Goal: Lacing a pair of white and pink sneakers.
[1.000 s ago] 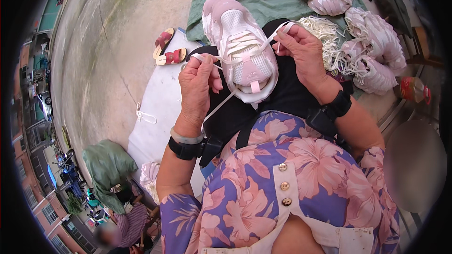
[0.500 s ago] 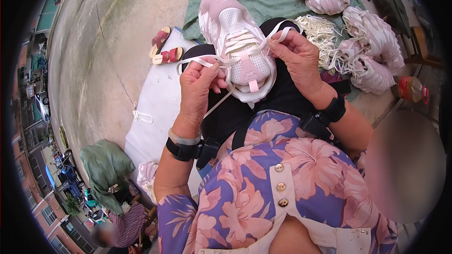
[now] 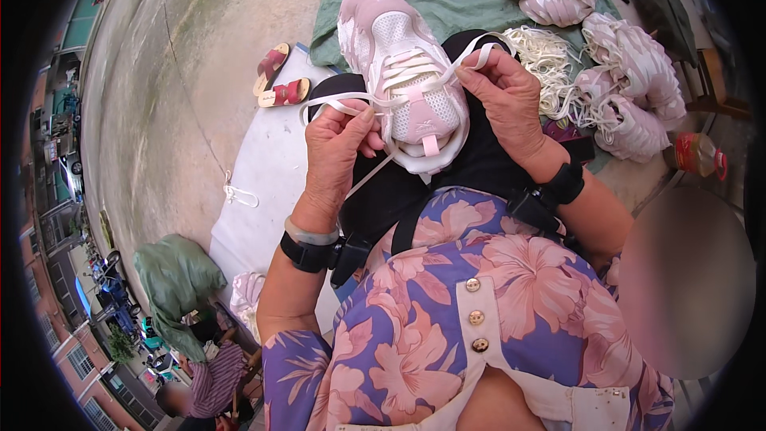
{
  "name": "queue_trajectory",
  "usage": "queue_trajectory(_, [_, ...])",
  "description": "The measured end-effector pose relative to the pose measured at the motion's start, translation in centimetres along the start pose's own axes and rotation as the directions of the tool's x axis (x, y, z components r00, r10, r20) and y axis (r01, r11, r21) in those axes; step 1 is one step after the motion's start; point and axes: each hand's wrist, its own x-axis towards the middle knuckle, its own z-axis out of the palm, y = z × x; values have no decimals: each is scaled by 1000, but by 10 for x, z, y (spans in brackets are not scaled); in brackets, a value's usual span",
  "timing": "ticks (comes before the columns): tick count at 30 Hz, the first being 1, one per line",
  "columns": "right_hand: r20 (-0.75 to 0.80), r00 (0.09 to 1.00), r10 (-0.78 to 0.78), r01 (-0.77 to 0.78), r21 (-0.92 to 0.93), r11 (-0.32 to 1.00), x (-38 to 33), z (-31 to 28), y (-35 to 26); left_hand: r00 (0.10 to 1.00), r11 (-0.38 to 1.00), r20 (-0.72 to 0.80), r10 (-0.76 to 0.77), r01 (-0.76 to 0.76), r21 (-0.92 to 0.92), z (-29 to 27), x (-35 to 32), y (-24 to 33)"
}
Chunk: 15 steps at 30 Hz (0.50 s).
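A pink and white sneaker (image 3: 396, 36) rests on my black-trousered lap, toe pointing away from me. White lace runs criss-cross over its mesh tongue (image 3: 419, 112). My left hand (image 3: 339, 134), at the left of the shoe's collar, pinches one part of the white shoelace (image 3: 329, 100) between thumb and fingers. On the right side, my right hand (image 3: 504, 96) is closed on another part of the lace, which loops up above the fingertips. The lace stretches across the tongue between both hands, and a loose length hangs down beside my left hand.
To the right lie a heap of white laces (image 3: 542, 60), bundled pink and white shoe uppers (image 3: 634, 64) and a bottle of liquid (image 3: 696, 154). Green cloth (image 3: 343, 20) spreads beyond the sneaker. Red sandals (image 3: 285, 93) sit at left. Another person (image 3: 215, 383) sits at lower left.
Hands, shoe and lace stay almost where they were, with my right hand shifted very slightly. The person at lower left has moved a little.
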Motion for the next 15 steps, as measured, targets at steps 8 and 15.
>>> queue_trajectory(8, [207,945,-251,323,-501,803,2,2,-9,997,997,-29,71,-71,-31,2,-2,-4])
queue_trajectory(15, [125,991,44,-7,-281,960,0,-12,2,993,995,-65,95,-94,14,9,-2,-6])
